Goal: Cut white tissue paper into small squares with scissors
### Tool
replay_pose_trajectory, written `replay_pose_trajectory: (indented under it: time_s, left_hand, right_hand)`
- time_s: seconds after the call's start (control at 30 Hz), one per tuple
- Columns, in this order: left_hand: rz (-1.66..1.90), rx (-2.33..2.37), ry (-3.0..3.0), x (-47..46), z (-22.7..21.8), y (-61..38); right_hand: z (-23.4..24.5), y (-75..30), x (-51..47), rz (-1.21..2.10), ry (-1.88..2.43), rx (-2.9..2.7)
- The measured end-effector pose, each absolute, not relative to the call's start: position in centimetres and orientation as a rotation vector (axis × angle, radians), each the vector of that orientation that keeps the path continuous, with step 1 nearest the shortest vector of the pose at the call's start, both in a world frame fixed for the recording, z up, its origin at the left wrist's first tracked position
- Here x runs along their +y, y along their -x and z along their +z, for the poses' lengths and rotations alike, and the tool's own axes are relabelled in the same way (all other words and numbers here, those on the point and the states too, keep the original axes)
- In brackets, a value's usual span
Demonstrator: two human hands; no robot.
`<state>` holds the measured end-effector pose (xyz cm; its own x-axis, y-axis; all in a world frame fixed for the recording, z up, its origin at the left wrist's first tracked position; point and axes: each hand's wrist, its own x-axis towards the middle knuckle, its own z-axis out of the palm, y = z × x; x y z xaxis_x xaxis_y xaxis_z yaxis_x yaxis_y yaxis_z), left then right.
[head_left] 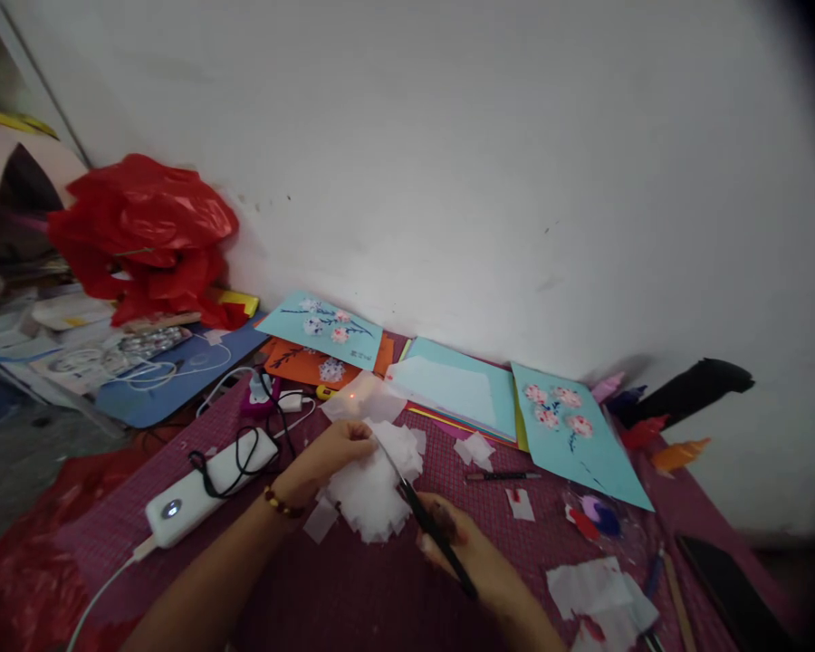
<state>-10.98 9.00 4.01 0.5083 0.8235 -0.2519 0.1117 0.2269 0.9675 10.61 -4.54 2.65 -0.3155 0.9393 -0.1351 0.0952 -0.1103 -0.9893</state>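
My left hand (330,455) pinches a bunch of white tissue paper (373,489) just above the dark red checked cloth (380,589). My right hand (468,552) is closed round the black handles of a pair of scissors (421,516). The blades point up and left into the white paper, close to the fingers of my left hand. A beaded bracelet (280,504) sits on my left wrist.
A white power bank with black cable (207,484) lies to the left. Light blue cards with paper flowers (570,426) and orange sheets (305,362) line the wall. A pen (503,475), paper scraps (594,589), a black phone (733,589) and a red plastic bag (142,235) lie around.
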Motion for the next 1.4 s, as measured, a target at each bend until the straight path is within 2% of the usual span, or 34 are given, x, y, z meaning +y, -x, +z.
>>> replay_pose_trajectory:
  time_s: [0.27,0.53,1.4]
  left_hand:
    - [0.641,0.874,-1.161,9.2,2.6,11.4]
    - [0.677,0.986,-1.268,8.5,3.6,11.1]
    - [0.639,0.997,-1.323,8.4,3.2,11.0]
  right_hand:
    - [1.0,-11.2,-4.5,1.707,1.12,-1.319]
    - [0.7,-10.8,-4.6,1.69,1.128,-1.3]
    - [-0.4,-10.3,-4.9,1.694,1.078,-1.217]
